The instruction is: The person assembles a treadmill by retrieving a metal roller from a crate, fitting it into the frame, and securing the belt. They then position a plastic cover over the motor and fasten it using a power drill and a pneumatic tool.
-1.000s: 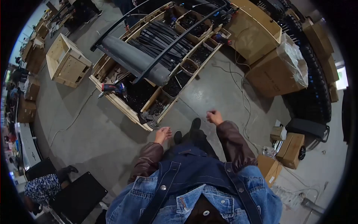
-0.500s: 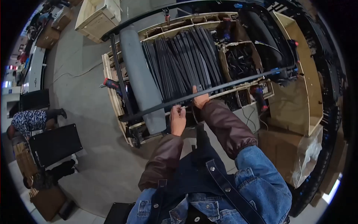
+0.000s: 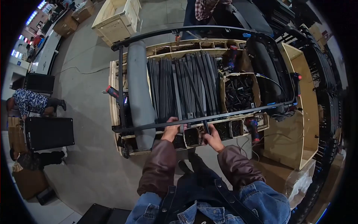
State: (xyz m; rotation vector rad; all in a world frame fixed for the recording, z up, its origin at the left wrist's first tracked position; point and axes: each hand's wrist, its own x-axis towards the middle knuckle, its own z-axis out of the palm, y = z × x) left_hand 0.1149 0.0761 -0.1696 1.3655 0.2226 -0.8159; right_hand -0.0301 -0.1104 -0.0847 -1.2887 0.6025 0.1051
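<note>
A long black metal frame (image 3: 238, 111) lies across a wooden bin, its near rail passing just beyond my hands. My left hand (image 3: 170, 131) is at this rail with its fingers curled; what they hold, if anything, is hidden. To its right, my right hand (image 3: 213, 139) is closed on the near end of a black metal bar (image 3: 206, 126), which passes under the rail and slants over the pile. Many similar black bars (image 3: 160, 86) lie side by side in the bin's middle. A grey padded roll (image 3: 140, 82) lies to their left.
A cardboard box of small black parts (image 3: 240, 91) sits right of the bars. Power drills lie around the bin, one (image 3: 253, 130) at the near right. Small compartments (image 3: 192, 137) line the near edge. A plywood crate (image 3: 305, 112) stands right. Another person's checked sleeve (image 3: 204, 9) shows beyond.
My view has tilted up, showing a person beyond the bin. My right hand has moved to the near side of the rail and now grips a bar end. My left hand has moved slightly.
</note>
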